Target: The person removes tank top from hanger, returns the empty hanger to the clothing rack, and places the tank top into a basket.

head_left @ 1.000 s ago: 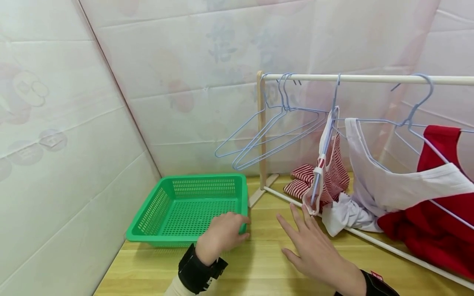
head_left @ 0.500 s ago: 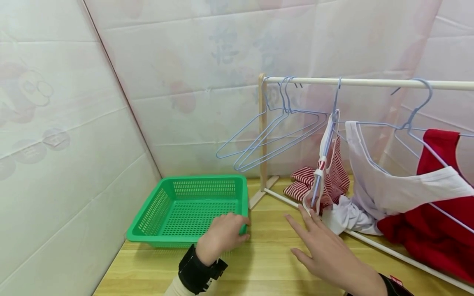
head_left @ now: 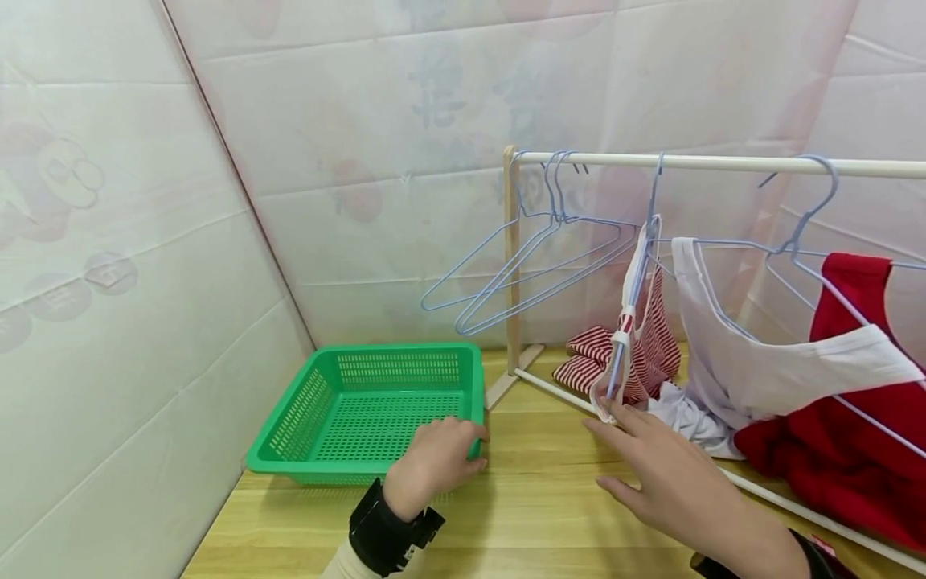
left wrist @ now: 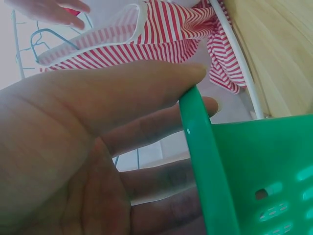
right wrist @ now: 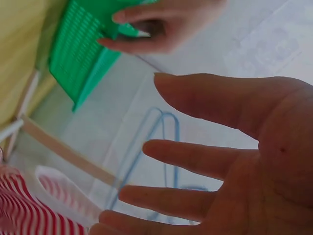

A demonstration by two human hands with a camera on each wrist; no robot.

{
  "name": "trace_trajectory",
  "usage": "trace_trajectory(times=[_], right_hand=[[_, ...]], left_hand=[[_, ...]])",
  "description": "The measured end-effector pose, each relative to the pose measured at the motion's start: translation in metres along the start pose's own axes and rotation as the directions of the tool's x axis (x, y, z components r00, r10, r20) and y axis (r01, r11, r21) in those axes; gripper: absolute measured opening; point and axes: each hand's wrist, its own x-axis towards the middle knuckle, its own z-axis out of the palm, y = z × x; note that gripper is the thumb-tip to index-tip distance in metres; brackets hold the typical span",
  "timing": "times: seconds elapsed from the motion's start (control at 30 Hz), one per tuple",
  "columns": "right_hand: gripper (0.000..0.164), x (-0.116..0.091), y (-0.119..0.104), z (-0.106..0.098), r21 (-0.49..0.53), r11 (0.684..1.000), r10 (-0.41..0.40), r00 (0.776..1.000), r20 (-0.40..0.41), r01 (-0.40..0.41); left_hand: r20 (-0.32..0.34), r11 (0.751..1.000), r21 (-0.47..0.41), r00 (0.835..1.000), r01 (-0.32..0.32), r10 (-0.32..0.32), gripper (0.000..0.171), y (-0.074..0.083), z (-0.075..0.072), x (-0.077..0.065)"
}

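A green plastic basket (head_left: 394, 348) stands at the left of the wooden table in the head view. My left hand (head_left: 436, 460) holds its right rim; the left wrist view shows thumb and fingers on either side of that rim (left wrist: 198, 142). Fingers straight and spread, my right hand (head_left: 676, 482) hovers over the table, holding nothing. Just beyond its fingertips hangs a red-and-white striped garment (head_left: 661, 346) on a blue hanger (head_left: 640, 273). Whether the fingertips touch the garment's white edging cannot be told. The right wrist view shows the bare palm (right wrist: 244, 186).
A clothes rack with a white rail (head_left: 723, 163) and wooden post (head_left: 512, 265) stands at the right. Several bare blue hangers (head_left: 499, 281) hang near the post. A white tank top (head_left: 781, 370) and a red garment (head_left: 854, 297) hang farther right; their lower parts lie on the table.
My right hand has moved to the right, toward the hanging clothes, with its fingers still spread. The left hand and the basket have stayed in place.
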Motion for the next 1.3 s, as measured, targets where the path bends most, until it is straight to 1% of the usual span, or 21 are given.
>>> trace_trajectory(times=[0.13,0.27,0.47,0.57,0.67,0.8,0.9,0.93,1.0,1.1,1.13,1.2,1.3], right_hand=[[0.060,0.002,0.006,-0.014,-0.017,1.000,0.009,1.000,0.006,-0.009],[0.056,0.004,0.013,-0.032,-0.034,0.999,0.024,0.999,-0.022,-0.024],[0.056,0.003,0.027,-0.065,-0.038,0.994,0.104,0.995,-0.003,-0.104],[0.053,0.003,0.034,-0.079,-0.071,0.990,0.119,0.992,-0.045,-0.122],[0.055,0.004,0.043,-0.092,-0.099,0.986,0.129,0.990,-0.065,-0.135],[0.061,0.004,0.054,-0.104,-0.112,0.980,0.158,0.986,-0.049,-0.163],[0.064,0.002,0.061,-0.112,-0.140,0.976,0.156,0.984,-0.082,-0.166],[0.063,0.002,0.064,-0.114,-0.151,0.974,0.153,0.983,-0.105,-0.168],[0.064,0.000,0.069,-0.117,-0.169,0.967,0.171,0.977,-0.128,-0.192],[0.065,-0.004,0.077,-0.120,-0.167,0.965,0.172,0.970,-0.169,-0.200],[0.065,-0.006,0.081,-0.121,-0.164,0.968,0.155,0.968,-0.199,-0.189],[0.064,-0.009,0.089,-0.122,-0.136,0.978,0.120,0.959,-0.258,-0.159],[0.064,-0.013,0.102,-0.124,-0.096,0.986,0.094,0.933,-0.347,-0.135]], left_hand=[[0.000,1.000,-0.003,1.000,0.002,-0.002,0.033,0.000,-0.001,0.000],[0.002,1.000,-0.007,1.000,0.007,-0.007,0.034,0.000,-0.003,-0.001],[0.003,1.000,0.002,1.000,0.009,-0.009,0.033,0.000,-0.003,-0.001],[0.001,1.000,0.005,1.000,0.009,-0.009,0.032,-0.001,-0.002,-0.001],[0.000,1.000,0.005,1.000,0.010,-0.010,0.032,-0.001,-0.002,-0.001],[0.005,1.000,0.005,1.000,0.012,-0.012,0.031,-0.001,-0.002,-0.002],[0.006,1.000,0.005,1.000,0.012,-0.012,0.030,-0.001,-0.002,-0.002],[0.006,1.000,0.004,1.000,0.012,-0.012,0.030,-0.001,-0.002,-0.001],[0.007,1.000,0.003,1.000,0.012,-0.012,0.030,-0.001,-0.003,-0.001],[0.010,1.000,0.005,1.000,0.014,-0.014,0.030,-0.001,-0.003,-0.001],[0.011,1.000,0.006,1.000,0.014,-0.015,0.030,-0.001,-0.003,-0.001],[0.015,1.000,0.010,1.000,0.015,-0.016,0.030,-0.001,-0.002,-0.001],[0.017,1.000,0.011,1.000,0.015,-0.015,0.030,-0.001,-0.002,0.000]])
